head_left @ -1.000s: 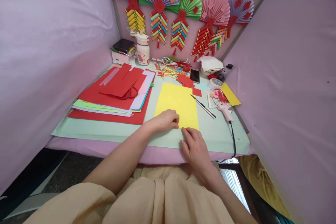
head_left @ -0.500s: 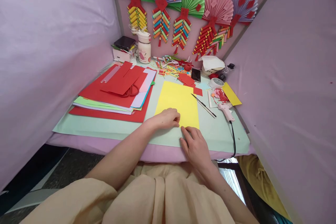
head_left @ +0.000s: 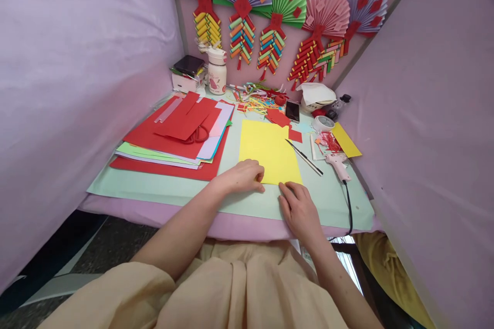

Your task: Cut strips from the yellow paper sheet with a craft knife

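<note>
Yellow paper (head_left: 268, 146) met curled left fingers (head_left: 255, 168), grip unclear, and loosely parted right fingers (head_left: 287, 193). Probably light, creasable, it suited edge holds.

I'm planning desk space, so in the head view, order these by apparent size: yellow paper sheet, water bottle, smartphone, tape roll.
1. Yellow paper sheet
2. Water bottle
3. Smartphone and tape roll: too alike to rank

Text: none legible | white bottle (head_left: 217, 73): markings too small
</note>
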Demonstrator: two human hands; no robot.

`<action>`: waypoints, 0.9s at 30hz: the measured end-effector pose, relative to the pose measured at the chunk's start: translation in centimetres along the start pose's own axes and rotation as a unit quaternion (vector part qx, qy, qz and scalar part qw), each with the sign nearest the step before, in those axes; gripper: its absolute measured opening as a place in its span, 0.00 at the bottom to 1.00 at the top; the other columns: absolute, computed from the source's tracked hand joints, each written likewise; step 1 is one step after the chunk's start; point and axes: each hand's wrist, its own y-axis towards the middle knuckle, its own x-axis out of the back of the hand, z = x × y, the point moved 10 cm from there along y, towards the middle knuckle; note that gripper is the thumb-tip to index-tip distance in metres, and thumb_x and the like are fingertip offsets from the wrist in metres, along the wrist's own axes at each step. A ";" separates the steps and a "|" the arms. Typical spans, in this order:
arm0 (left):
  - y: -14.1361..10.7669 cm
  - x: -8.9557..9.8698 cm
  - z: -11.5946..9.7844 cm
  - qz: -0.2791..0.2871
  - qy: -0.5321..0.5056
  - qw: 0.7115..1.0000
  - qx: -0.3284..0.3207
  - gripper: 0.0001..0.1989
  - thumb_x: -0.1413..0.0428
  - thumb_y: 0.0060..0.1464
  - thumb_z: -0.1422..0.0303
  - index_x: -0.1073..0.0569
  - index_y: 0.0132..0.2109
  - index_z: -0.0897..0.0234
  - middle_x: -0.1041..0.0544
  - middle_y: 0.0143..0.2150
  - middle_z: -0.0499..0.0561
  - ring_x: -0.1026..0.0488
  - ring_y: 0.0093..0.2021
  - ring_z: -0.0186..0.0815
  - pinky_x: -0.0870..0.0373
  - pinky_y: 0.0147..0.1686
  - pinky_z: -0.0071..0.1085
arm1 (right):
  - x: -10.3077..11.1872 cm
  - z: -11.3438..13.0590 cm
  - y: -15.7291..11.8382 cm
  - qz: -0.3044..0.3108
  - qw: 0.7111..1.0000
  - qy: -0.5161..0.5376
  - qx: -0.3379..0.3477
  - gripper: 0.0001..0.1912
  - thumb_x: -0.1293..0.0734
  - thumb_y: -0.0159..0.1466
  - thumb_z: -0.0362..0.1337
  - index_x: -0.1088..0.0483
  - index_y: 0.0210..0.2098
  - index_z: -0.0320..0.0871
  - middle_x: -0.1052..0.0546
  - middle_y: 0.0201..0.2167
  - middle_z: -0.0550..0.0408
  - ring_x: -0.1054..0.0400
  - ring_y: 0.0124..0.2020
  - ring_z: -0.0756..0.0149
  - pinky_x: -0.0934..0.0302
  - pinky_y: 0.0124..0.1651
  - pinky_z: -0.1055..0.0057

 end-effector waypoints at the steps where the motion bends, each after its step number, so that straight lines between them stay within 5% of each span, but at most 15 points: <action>1: -0.2 0.1 0.4 0.002 0.001 1.000 0.004 0.10 0.37 0.53 0.63 0.28 0.33 0.63 0.29 0.35 0.49 0.32 0.40 0.38 0.39 0.36 0.30 | 0.1 0.1 0.0 -0.003 1.000 0.002 0.000 0.18 0.42 0.70 0.38 0.32 0.57 0.41 0.30 0.49 0.42 0.38 0.52 0.53 0.36 0.53 0.52; 11: -0.3 0.5 0.7 -0.009 0.003 1.000 0.006 0.06 0.40 0.55 0.67 0.28 0.32 0.64 0.26 0.33 0.49 0.31 0.38 0.38 0.40 0.34 0.30 | -0.2 3.9 1.5 0.009 0.997 0.058 0.050 0.20 0.42 0.70 0.37 0.35 0.59 0.40 0.30 0.50 0.42 0.37 0.52 0.55 0.35 0.54 0.54; 27: -0.5 0.7 1.6 -0.012 0.016 0.999 0.048 0.06 0.42 0.56 0.66 0.25 0.32 0.64 0.25 0.33 0.51 0.30 0.35 0.38 0.43 0.30 0.30 | -1.6 3.8 1.6 0.044 0.998 0.036 0.037 0.21 0.42 0.70 0.39 0.36 0.60 0.39 0.30 0.51 0.42 0.38 0.53 0.53 0.36 0.55 0.55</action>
